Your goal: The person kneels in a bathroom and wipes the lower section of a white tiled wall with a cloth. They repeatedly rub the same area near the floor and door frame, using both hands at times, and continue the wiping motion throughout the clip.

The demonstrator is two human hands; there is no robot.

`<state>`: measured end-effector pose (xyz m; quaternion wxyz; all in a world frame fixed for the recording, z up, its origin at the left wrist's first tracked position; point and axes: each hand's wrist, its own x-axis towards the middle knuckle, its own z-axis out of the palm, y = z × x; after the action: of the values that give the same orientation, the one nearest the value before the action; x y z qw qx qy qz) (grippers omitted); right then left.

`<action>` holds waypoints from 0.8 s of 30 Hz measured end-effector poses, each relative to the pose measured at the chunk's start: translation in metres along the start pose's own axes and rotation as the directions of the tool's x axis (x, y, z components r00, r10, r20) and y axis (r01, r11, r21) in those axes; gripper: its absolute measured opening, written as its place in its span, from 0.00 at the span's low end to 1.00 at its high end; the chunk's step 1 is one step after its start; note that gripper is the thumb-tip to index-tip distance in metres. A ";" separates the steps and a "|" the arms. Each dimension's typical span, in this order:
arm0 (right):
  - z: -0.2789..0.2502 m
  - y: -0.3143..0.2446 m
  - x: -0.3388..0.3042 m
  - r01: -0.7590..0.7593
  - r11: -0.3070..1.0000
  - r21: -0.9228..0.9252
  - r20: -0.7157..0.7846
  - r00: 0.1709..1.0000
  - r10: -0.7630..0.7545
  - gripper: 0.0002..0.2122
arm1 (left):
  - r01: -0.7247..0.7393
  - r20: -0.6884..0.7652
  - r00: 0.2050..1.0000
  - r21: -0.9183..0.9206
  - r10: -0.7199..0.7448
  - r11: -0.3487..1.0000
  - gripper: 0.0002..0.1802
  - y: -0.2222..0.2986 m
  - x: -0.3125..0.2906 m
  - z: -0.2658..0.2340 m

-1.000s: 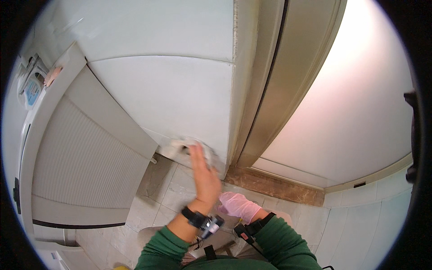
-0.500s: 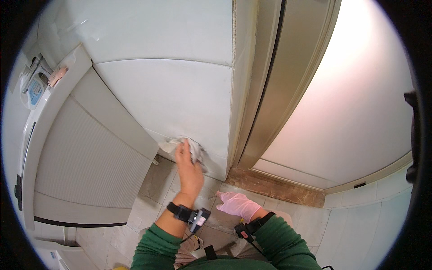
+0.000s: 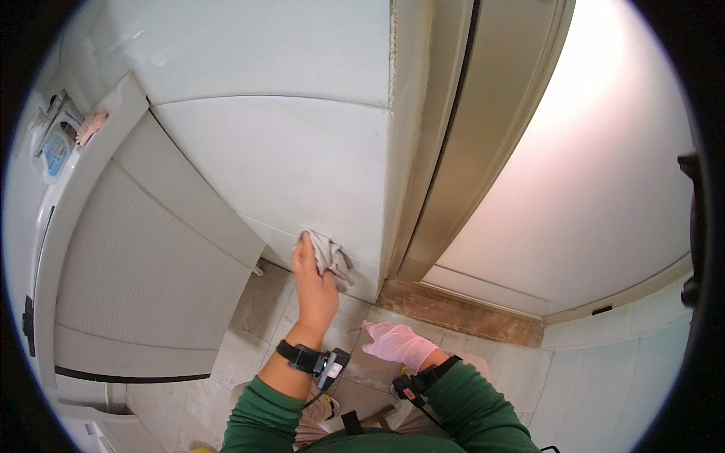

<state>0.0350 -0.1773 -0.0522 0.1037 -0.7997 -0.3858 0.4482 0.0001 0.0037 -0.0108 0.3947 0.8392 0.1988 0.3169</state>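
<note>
Cloth (image 3: 333, 263), pale grey and crumpled, sits just ahead of my body against the foot of the white wall (image 3: 276, 162), and my bare left hand (image 3: 314, 293) is closed on it, fingers stretched along its left edge. Most of the fabric bunches out to the right of those fingers; how my palm meets it underneath I cannot tell. I take the step in hand to be wiping this low band of wall, around the seam (image 3: 266, 225) that runs off to the left of my fingertips.

My right hand (image 3: 398, 344), in a pink glove (image 3: 406, 347), rests nearer to me and to the right, apart from the left one. I see nothing in it, though I cannot make out whether its fingers are curled around anything.

As I judge it, the next move calls for flat, even pressure through my left fingers, the loose folds gathered in so they don't drag on the floor tiles (image 3: 253, 325) below. Toward the right, the wall's corner and the brown stone sill (image 3: 472, 313) beyond my gloved hand limit the stroke; to the left, the ribbed white panel (image 3: 143, 253) does. Pushing too far either way, I could knock my knuckles, so a short, controlled stroke seems best.
</note>
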 end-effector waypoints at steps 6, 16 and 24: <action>0.003 0.001 0.001 0.050 0.999 -0.023 -0.076 0.996 -0.051 0.30 | -0.046 0.010 0.999 0.023 0.045 0.999 0.43 -0.001 0.005 -0.003; 0.001 0.000 0.003 0.036 0.999 -0.028 -0.038 0.999 -0.037 0.31 | -0.028 -0.025 0.999 0.096 0.030 0.995 0.43 -0.002 0.004 -0.001; 0.000 0.001 0.001 0.045 0.999 -0.006 -0.024 0.999 -0.045 0.31 | -0.016 -0.010 1.000 0.052 0.016 0.999 0.44 -0.004 0.006 -0.004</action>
<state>0.0360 -0.1772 -0.0532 0.1165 -0.7966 -0.4035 0.4349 0.0014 0.0118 -0.0096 0.3693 0.8490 0.2022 0.3193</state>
